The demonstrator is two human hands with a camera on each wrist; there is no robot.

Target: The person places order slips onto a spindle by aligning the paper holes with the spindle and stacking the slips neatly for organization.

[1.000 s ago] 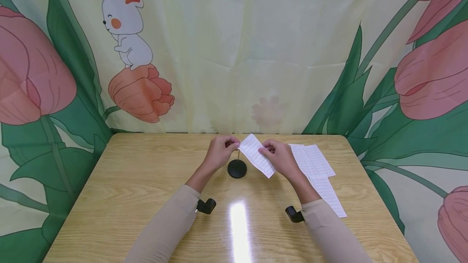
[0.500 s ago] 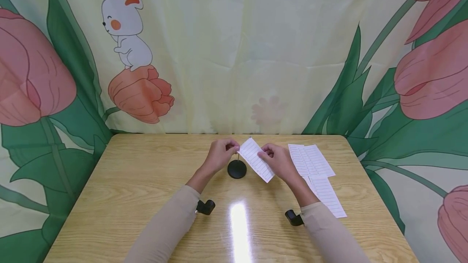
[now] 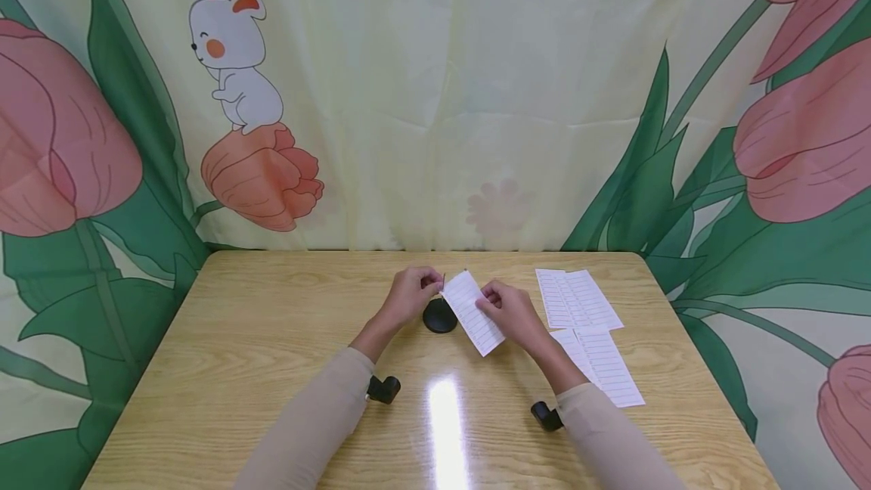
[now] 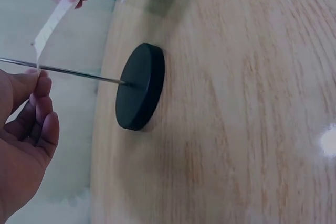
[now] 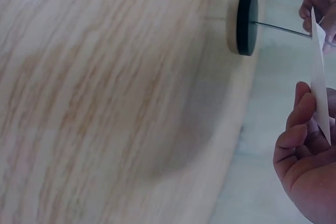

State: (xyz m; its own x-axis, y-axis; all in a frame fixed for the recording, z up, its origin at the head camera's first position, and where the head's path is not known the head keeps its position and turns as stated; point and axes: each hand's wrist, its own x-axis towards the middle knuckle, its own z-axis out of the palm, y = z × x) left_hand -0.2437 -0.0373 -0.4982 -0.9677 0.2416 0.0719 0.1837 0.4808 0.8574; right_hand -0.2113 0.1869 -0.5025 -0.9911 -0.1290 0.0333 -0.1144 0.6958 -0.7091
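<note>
A white slip of paper [image 3: 474, 314], printed with ruled lines, hangs at a slant between the two hands. My left hand [image 3: 407, 296] pinches its upper left corner. My right hand [image 3: 512, 313] grips the right side between thumb and fingers. At the left corner stands a bill spike, its round black base [image 3: 439, 317] on the table and its thin metal rod [image 4: 86, 74] upright. The rod passes through or right against the slip beside my left fingertips, with its tip showing above the paper in the head view. The slip is well above the base [image 5: 247, 22].
Several similar ruled slips [image 3: 580, 299] lie overlapping at the right of the wooden table [image 3: 272, 339], partly behind the right forearm. A printed curtain [image 3: 408, 97] hangs just beyond the far edge. Small black devices [image 3: 384, 390] sit on both wrists.
Both hands have lowered the slip along the spike, toward the base. The rod's tip now shows above the paper at the left hand. The slips on the table have stayed put.
</note>
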